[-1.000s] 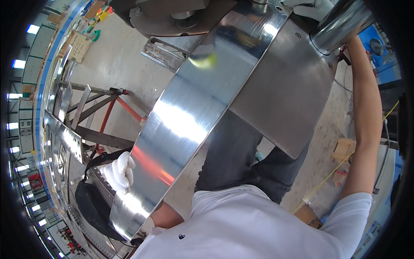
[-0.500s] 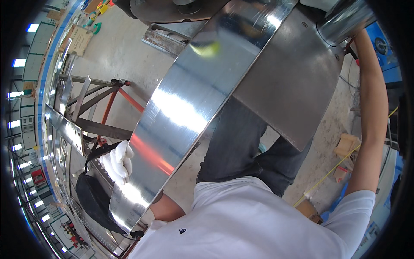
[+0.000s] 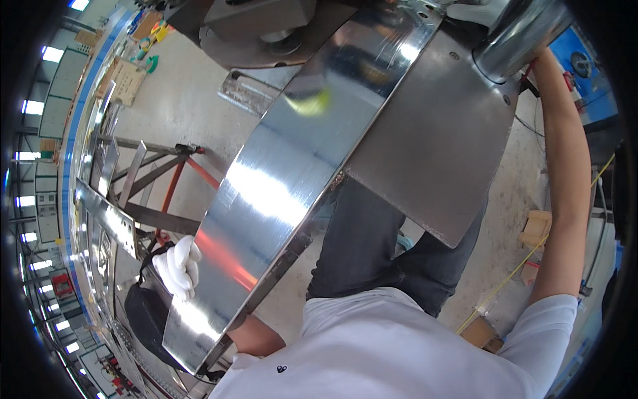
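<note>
Black bag (image 3: 145, 314) near left grip (image 3: 178, 267)

We see a wooden block (image 3: 535, 229) on the right, near a yellow cord (image 3: 504, 282). On our left stand an orange-legged frame (image 3: 163, 218) and a black bag (image 3: 145, 312).

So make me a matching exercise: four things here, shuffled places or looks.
1. White-gloved left hand
2. Long, shiny metal strip
3. Flat, dark-grey metal plate
4. White-gloved right hand

A. Dull, meeting a polished metal cylinder
B. Reflecting red and yellow
C. At the strip's lower left edge
D. Between strip and cylinder

Pairs: 1C, 2B, 3A, 4D
</note>
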Action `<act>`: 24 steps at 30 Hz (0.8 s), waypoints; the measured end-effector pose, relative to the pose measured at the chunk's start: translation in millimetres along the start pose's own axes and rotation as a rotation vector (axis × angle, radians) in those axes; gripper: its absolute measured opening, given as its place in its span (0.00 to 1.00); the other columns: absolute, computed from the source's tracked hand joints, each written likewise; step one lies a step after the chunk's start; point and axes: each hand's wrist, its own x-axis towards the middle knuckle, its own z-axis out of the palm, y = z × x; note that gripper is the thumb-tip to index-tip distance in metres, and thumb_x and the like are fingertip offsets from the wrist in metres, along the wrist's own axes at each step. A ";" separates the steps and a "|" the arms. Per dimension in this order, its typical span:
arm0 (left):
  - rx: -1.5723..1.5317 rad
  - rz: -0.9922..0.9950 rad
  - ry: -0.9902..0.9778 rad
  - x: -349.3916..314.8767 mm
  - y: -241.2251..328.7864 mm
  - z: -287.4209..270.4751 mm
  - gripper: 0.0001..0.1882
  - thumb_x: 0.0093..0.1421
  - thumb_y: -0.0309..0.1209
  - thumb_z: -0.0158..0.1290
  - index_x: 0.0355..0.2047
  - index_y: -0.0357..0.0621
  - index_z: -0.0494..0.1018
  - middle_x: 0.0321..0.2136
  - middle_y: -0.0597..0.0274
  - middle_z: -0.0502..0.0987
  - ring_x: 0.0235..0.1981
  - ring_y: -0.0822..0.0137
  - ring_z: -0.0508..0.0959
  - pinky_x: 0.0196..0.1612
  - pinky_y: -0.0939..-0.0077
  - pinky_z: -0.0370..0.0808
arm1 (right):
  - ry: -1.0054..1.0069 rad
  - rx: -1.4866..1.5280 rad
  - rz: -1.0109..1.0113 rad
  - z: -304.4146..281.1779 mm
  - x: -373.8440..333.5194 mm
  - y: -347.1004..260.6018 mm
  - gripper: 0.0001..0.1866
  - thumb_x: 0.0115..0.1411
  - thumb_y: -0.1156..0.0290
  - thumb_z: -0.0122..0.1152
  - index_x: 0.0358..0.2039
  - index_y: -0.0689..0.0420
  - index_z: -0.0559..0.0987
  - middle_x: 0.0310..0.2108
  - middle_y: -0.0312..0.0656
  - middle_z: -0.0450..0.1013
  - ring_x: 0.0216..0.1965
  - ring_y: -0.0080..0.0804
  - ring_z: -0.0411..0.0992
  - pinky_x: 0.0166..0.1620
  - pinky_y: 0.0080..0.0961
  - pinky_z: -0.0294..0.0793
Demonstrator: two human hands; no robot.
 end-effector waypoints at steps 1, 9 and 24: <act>0.010 -0.044 -0.047 0.4 2.9 0.8 0.26 0.63 0.16 0.54 0.12 0.56 0.62 0.09 0.73 0.65 0.14 0.77 0.64 0.37 0.88 0.65 | 0.011 -0.010 -0.018 -2.3 7.3 -0.1 0.13 0.68 0.73 0.70 0.51 0.63 0.90 0.46 0.44 0.86 0.50 0.31 0.82 0.56 0.29 0.79; 0.129 -0.306 -0.173 13.7 32.0 6.1 0.25 0.69 0.15 0.49 0.16 0.55 0.62 0.14 0.74 0.63 0.26 0.79 0.64 0.53 0.82 0.64 | 0.065 -0.044 -0.010 -2.8 4.0 4.4 0.13 0.68 0.73 0.70 0.51 0.62 0.89 0.47 0.44 0.86 0.51 0.32 0.81 0.57 0.29 0.79; 1.698 0.293 -0.172 25.4 -50.0 -41.9 0.20 0.76 0.26 0.44 0.22 0.53 0.66 0.19 0.71 0.68 0.30 0.74 0.67 0.58 0.74 0.67 | 0.191 -0.070 -0.032 7.7 10.5 12.1 0.13 0.69 0.72 0.69 0.52 0.61 0.89 0.50 0.45 0.85 0.53 0.34 0.81 0.59 0.29 0.78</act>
